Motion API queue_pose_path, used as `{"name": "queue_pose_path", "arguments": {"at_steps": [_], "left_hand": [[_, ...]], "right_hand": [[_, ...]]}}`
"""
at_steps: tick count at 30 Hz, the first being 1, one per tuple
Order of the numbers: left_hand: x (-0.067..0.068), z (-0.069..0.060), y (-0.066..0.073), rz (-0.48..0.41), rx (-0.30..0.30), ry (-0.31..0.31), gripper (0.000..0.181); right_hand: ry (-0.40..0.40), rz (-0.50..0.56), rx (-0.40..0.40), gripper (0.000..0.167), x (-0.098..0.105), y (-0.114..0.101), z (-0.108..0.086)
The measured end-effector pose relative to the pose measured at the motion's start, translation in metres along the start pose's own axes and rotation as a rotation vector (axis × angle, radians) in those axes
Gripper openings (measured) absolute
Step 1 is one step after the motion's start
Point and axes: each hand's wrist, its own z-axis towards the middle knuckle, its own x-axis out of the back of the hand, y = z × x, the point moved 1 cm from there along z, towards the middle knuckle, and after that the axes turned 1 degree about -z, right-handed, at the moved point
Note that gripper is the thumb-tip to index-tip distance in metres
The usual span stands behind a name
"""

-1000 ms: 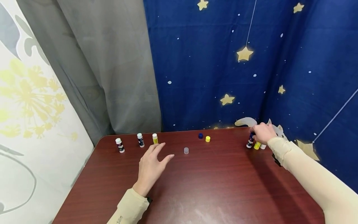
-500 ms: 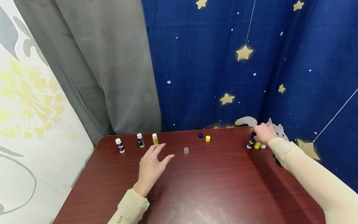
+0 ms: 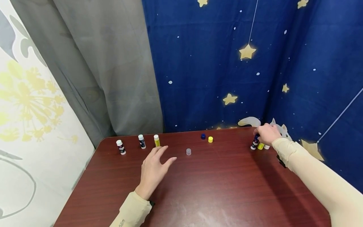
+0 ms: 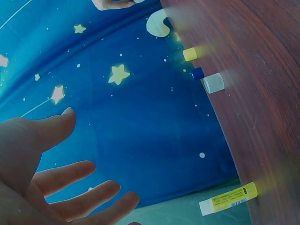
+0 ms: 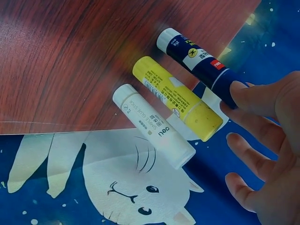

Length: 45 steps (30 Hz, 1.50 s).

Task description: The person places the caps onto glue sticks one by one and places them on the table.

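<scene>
Navy glue stick point(image 5: 199, 61): standing upright near the far right end of the counter point(image 3: 215, 183), its long axis running up and down, its white end facing the wood.
Right hand point(image 3: 267, 134): pinching the stick's upper end between thumb and forefinger, the other fingers hanging loosely bent and clear of everything (from where I'm standing, only the wrist view is showing that properly).
Bearing: the stick is lying below the fingertips and to the left of the palm, so the hand is coming at it from the right and meeting its top rather than its middle.
Close neighbours: a yellow glue stick point(image 5: 176, 98) and a white glue stick point(image 5: 152, 126) are standing just beside it on the right, in a row under the hand, their axes running much the same way.
Left hand point(image 3: 154, 168): hovering well apart, thumb spread from the fingers, holding nothing; it is clearly the farther one from the navy stick.
Loose caps: a clear cap point(image 3: 188, 152), a blue cap point(image 3: 203, 136) and a yellow cap point(image 3: 210, 139) are sitting between the hands.
</scene>
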Motion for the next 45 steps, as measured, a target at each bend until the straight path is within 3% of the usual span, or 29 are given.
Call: {"name": "queue_pose_path", "arguments": {"at_steps": [14, 23, 33, 45], "left_hand": [[0.003, -0.005, 0.001, 0.0, 0.009, -0.018, 0.06], [0.004, -0.005, 0.001, 0.0, 0.005, -0.01, 0.061], [0.007, -0.001, 0.002, 0.001, -0.006, -0.019, 0.063], [0.011, 0.009, 0.006, 0.014, -0.027, -0.011, 0.067]], "right_hand": [[-0.002, 0.012, -0.016, 0.027, -0.003, -0.001, -0.005], [0.054, 0.014, -0.012, 0.037, 0.005, -0.005, -0.001], [0.123, 0.016, -0.018, 0.045, 0.019, -0.015, -0.003], [0.25, 0.07, 0.023, 0.053, 0.054, -0.042, -0.008]]}}
